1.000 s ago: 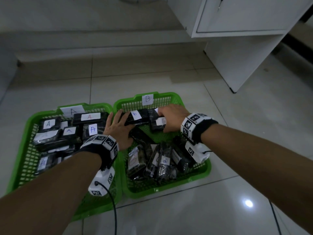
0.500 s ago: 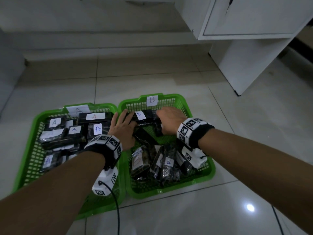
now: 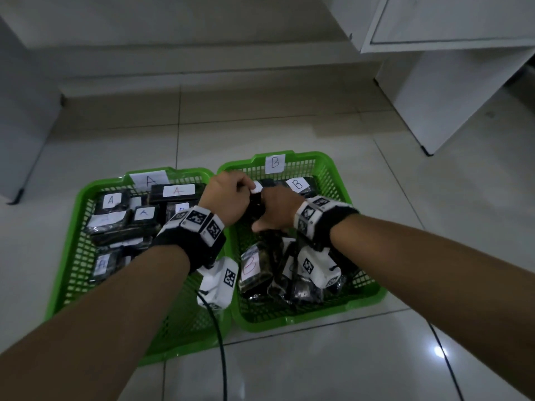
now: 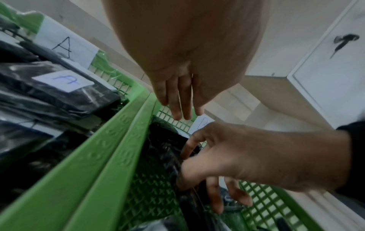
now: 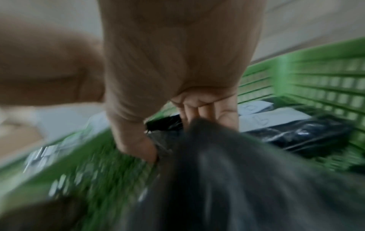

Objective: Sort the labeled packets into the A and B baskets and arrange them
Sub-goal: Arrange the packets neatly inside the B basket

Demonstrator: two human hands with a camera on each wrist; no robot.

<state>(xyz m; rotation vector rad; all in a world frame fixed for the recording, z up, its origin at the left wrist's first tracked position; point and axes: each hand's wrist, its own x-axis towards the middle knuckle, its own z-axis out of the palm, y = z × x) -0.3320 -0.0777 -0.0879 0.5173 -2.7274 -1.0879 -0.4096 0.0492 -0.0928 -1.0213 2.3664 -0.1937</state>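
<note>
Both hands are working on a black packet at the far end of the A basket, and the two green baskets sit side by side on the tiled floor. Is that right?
Not quite: the basket is wrong. In the head view the left hand and right hand are on a black packet at the far end of the B basket, not the A basket. The rest holds: the two green baskets sit side by side on the tiled floor.

The scene is seen from head height, looking forward and steeply down at the tiled floor (image 3: pixel 318 366), both forearms reaching away from the lens. The left wrist view is set low and very near, facing along the hand over the adjoining rims of the A basket (image 4: pixel 65 187) and B basket (image 4: pixel 262 201). The right wrist view, close and blurred, faces into the B basket, which all three views share.
</note>
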